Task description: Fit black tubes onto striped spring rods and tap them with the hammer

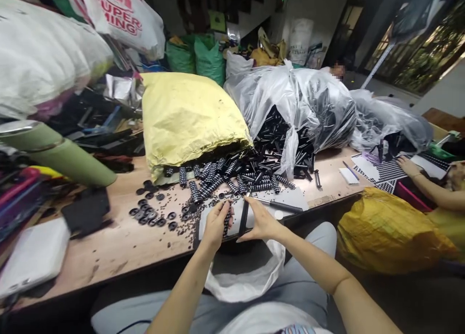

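My left hand (217,223) is closed around a black cylinder with rows of white dots (226,218), held upright over the table's front edge. Just right of it, my right hand (267,221) spans a slim black plastic piece (243,218) lengthwise, its forefinger at the top end and thumb at the bottom. Behind the hands lies a pile of similar dotted cylinders (209,179). A tool with a metal shaft and black handle (286,206) rests on a pale sheet (296,197). Below, an open white sack (241,288) sits at my lap.
Black round caps (147,213) and tiny black bits lie scattered left. A yellow sack (189,116) and clear bags of black parts (312,106) stand behind. At right, a co-worker's arm (425,186) reaches over dotted sheets (381,171); a yellow bag (385,232) hangs nearby.
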`<action>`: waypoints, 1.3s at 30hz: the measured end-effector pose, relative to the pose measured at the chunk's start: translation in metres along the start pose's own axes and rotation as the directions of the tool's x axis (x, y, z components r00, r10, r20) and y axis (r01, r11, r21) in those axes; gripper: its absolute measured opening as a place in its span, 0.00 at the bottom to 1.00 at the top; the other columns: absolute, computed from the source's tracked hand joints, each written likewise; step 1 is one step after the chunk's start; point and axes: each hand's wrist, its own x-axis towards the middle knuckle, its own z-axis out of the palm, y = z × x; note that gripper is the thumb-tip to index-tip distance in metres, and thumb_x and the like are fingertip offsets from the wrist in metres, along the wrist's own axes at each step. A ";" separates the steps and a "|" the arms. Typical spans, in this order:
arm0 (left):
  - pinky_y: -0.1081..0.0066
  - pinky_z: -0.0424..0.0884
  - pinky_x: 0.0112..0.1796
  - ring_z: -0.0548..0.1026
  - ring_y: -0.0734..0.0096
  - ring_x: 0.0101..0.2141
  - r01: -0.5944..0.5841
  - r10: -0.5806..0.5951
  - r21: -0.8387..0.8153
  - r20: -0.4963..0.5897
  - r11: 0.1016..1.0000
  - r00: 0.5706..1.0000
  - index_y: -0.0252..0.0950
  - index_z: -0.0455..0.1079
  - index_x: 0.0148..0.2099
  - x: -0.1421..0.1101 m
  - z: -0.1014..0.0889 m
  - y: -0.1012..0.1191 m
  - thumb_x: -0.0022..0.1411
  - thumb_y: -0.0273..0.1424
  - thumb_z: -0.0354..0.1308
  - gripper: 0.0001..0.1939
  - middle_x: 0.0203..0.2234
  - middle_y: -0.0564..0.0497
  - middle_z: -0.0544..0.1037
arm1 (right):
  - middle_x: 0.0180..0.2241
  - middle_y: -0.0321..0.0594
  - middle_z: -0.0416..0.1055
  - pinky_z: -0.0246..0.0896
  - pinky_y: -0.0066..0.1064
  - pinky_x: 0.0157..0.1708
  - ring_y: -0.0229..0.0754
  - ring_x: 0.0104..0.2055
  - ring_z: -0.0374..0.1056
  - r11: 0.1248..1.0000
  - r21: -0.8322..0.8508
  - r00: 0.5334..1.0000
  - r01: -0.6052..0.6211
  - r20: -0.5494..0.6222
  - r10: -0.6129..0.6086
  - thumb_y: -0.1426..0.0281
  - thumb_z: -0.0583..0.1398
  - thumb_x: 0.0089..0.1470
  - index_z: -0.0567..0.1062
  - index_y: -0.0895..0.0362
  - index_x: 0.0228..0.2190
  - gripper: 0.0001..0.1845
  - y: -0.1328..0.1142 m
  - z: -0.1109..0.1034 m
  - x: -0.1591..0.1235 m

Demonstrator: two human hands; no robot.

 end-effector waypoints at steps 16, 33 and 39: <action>0.75 0.68 0.16 0.70 0.73 0.14 0.209 -0.239 -0.281 -0.079 0.937 0.968 0.32 0.67 0.36 -0.005 0.023 0.008 0.52 0.37 0.58 0.14 0.16 0.57 0.68 | 0.64 0.56 0.48 0.45 0.46 0.66 0.51 0.68 0.46 0.942 0.121 0.949 0.314 -0.031 -0.313 0.57 0.71 0.39 0.41 0.55 0.64 0.62 -0.014 -0.008 0.011; 0.64 0.74 0.40 0.75 0.64 0.38 -0.132 0.121 0.416 0.053 0.900 0.991 0.32 0.71 0.50 0.003 0.024 -0.024 0.60 0.37 0.54 0.19 0.37 0.44 0.74 | 0.60 0.56 0.53 0.49 0.50 0.63 0.56 0.63 0.51 0.997 -0.017 0.991 -0.076 -0.110 0.074 0.67 0.67 0.37 0.48 0.61 0.62 0.55 0.002 0.019 0.001; 0.60 0.69 0.45 0.71 0.59 0.44 -0.550 0.266 0.810 0.495 0.205 0.828 0.30 0.66 0.59 0.001 0.015 -0.052 0.63 0.21 0.47 0.22 0.42 0.38 0.74 | 0.60 0.59 0.53 0.47 0.54 0.61 0.58 0.63 0.48 0.948 -0.213 0.964 -0.236 -0.175 0.201 0.64 0.60 0.51 0.51 0.63 0.61 0.41 0.020 0.006 -0.018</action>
